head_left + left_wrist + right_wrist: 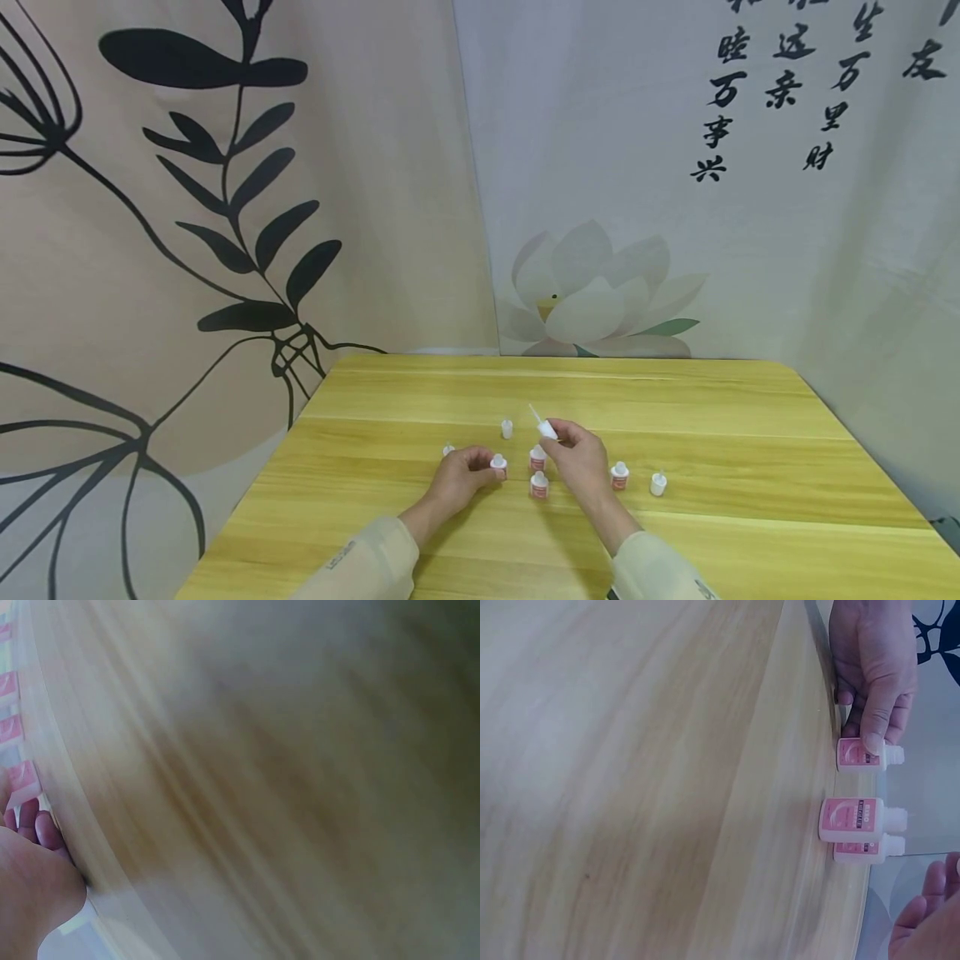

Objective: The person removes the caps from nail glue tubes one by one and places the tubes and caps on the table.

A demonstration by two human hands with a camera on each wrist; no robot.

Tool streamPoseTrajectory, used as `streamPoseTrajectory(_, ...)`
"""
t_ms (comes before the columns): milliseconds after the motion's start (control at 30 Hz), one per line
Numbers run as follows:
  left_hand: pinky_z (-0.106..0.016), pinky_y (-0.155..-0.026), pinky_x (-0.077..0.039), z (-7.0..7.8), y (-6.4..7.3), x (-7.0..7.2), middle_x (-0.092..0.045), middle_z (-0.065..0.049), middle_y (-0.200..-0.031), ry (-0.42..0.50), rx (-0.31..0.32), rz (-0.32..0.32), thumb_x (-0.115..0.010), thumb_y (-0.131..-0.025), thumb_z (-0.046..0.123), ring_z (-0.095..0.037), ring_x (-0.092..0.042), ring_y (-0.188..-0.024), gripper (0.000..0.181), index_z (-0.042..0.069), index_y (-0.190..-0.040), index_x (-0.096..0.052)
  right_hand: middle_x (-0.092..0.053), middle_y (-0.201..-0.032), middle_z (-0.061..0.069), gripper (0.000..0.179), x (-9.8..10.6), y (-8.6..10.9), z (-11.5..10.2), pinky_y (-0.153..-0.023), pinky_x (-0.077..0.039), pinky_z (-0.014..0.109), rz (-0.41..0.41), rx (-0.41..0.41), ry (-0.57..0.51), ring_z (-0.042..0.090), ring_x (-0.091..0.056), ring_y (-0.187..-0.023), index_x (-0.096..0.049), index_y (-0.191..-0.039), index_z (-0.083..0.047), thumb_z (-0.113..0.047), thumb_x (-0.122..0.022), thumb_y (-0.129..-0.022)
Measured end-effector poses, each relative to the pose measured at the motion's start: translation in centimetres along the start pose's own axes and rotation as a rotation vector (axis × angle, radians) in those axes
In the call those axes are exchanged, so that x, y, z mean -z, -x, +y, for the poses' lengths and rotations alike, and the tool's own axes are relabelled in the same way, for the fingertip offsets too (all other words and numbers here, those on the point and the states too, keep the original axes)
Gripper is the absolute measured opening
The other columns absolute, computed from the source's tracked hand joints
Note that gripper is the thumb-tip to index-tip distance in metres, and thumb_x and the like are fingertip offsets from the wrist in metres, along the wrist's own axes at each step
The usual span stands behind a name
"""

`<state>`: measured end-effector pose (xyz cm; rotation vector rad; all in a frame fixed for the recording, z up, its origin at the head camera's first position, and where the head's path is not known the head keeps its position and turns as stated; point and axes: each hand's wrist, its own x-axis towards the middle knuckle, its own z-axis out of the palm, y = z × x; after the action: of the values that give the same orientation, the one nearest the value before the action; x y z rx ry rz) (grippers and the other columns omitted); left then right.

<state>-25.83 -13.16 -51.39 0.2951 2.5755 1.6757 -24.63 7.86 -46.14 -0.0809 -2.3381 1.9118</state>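
My left hand [459, 485] holds a small white bottle [498, 465] with a pink label, upright on the table. In the right wrist view the thumb presses against the label of this bottle [853, 754]. My right hand [582, 460] pinches a white cap [547, 429], whose thin pale stem points up and to the left. Between the hands stand two similar bottles, one farther back [537, 458] and one nearer [538, 486]. Another pink-labelled bottle [618, 476] is right of my right hand. The right wrist view cuts off the right fingertips.
White caps stand on the wooden table [750, 450]: one at the back [507, 429], one at the right [658, 484], and one partly visible behind my left hand [448, 449]. A printed curtain [405, 208] hangs behind the table's far edge.
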Motion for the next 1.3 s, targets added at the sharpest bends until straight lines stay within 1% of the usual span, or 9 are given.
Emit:
streamPoseTrajectory(167, -0.031, -0.08, -0.05, -0.1, 0.0, 0.0, -0.068, 0.001, -0.089, 0.003, 0.002, 0.002, -0.078, -0.085, 0.02, -0.015, -0.06, -0.086, 0.017, 0.007, -0.094, -0.07, -0.07, -0.098, 0.006, 0.029, 0.0, 0.1, 0.0, -0.077, -0.051, 0.029, 0.005, 0.002, -0.016, 0.021, -0.063, -0.093, -0.068, -0.116, -0.001, -0.009, -0.071, -0.088)
streamPoseTrajectory(433, -0.03, -0.079, -0.05, 0.0, 0.1, 0.0, -0.067, 0.0, -0.089, 0.008, 0.013, 0.006, -0.079, -0.085, 0.02, -0.015, -0.059, -0.086, 0.018, 0.007, -0.094, -0.07, -0.071, -0.107, 0.01, 0.03, 0.2, 0.1, 0.2, -0.088, -0.052, 0.038, 0.002, -0.016, -0.048, 0.025, -0.065, -0.1, -0.065, -0.117, -0.002, -0.012, -0.072, -0.09)
streamPoseTrajectory(500, -0.03, -0.079, -0.05, 0.1, 0.1, 0.0, -0.067, 0.001, -0.089, 0.003, 0.014, 0.006, -0.079, -0.085, 0.02, -0.015, -0.059, -0.086, 0.018, 0.007, -0.094, -0.07, -0.071, -0.107, 0.011, 0.03, 0.2, 0.1, 0.2, -0.087, -0.052, 0.037, 0.005, -0.018, -0.055, 0.024, -0.064, -0.1, -0.065, -0.117, -0.001, -0.012, -0.072, -0.09)
streamPoseTrajectory(700, -0.031, -0.08, -0.05, 0.2, 0.1, 0.0, -0.068, 0.001, -0.089, -0.004, 0.011, 0.004, -0.078, -0.085, 0.02, -0.015, -0.059, -0.087, 0.017, 0.008, -0.094, -0.071, -0.069, -0.106, 0.008, 0.032, 0.4, 0.1, 0.0, -0.075, -0.049, 0.029, 0.003, -0.03, -0.056, 0.02, -0.061, -0.094, -0.066, -0.119, -0.003, -0.014, -0.072, -0.09)
streamPoseTrajectory(800, -0.031, -0.08, -0.05, 0.2, 0.2, 0.0, -0.068, 0.0, -0.09, 0.002, 0.011, 0.004, -0.078, -0.085, 0.02, -0.015, -0.06, -0.086, 0.018, 0.007, -0.094, -0.071, -0.068, -0.105, 0.008, 0.031, 0.5, 0.2, -0.1, -0.072, -0.049, 0.027, -0.002, -0.028, -0.059, 0.019, -0.059, -0.092, -0.067, -0.119, -0.003, -0.014, -0.072, -0.09)
streamPoseTrajectory(933, -0.031, -0.08, -0.05, 0.3, 0.2, 0.0, -0.068, 0.0, -0.09, 0.007, 0.011, 0.003, -0.078, -0.085, 0.02, -0.015, -0.06, -0.087, 0.018, 0.007, -0.095, -0.071, -0.066, -0.107, 0.008, 0.031, 0.7, 0.2, -0.1, -0.072, -0.049, 0.027, -0.009, -0.02, -0.053, 0.02, -0.058, -0.094, -0.067, -0.119, -0.003, -0.014, -0.073, -0.09)
streamPoseTrajectory(1067, -0.031, -0.081, -0.05, 0.2, 0.2, 0.0, -0.068, 0.001, -0.091, 0.0, 0.011, 0.002, -0.078, -0.085, 0.021, -0.015, -0.059, -0.087, 0.018, 0.008, -0.095, -0.071, -0.065, -0.108, 0.007, 0.031, 1.0, 0.3, -0.1, -0.076, -0.049, 0.029, -0.02, -0.026, -0.048, 0.02, -0.058, -0.096, -0.067, -0.117, -0.005, -0.018, -0.073, -0.09)
streamPoseTrajectory(1300, -0.03, -0.08, -0.05, 0.1, 0.1, 0.0, -0.068, 0.001, -0.09, -0.006, 0.005, 0.004, -0.078, -0.085, 0.019, -0.015, -0.059, -0.086, 0.017, 0.007, -0.094, -0.07, -0.066, -0.104, 0.005, 0.026, 1.6, 0.6, -0.2, -0.08, -0.048, 0.031, -0.04, -0.041, -0.038, 0.02, -0.058, -0.098, -0.069, -0.111, -0.007, -0.019, -0.074, -0.089)
